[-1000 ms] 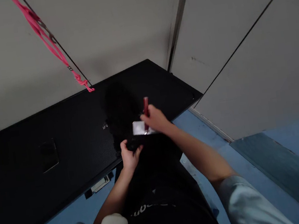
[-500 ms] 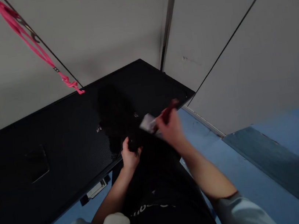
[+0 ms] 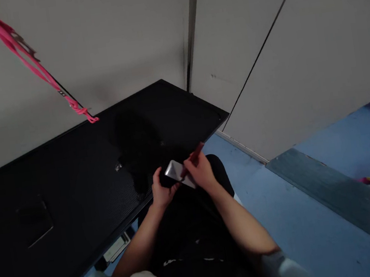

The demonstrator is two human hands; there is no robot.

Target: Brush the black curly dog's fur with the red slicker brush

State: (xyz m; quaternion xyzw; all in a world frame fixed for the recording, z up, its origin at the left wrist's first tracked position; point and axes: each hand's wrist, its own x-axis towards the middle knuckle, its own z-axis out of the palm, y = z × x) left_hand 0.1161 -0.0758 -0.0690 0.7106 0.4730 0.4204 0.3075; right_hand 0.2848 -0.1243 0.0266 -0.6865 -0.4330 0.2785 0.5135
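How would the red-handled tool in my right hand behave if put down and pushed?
The red-handled tool is probably stiff, since its silvery plate looks straight-edged. The slim handle suggests it's fairly light, and that broad plate probably makes rolling unlikely.

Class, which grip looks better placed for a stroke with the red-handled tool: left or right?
Right, probably: the right grip holds the red-handled tool by its handle. The left grip seems occupied with something dark, hard to identify.
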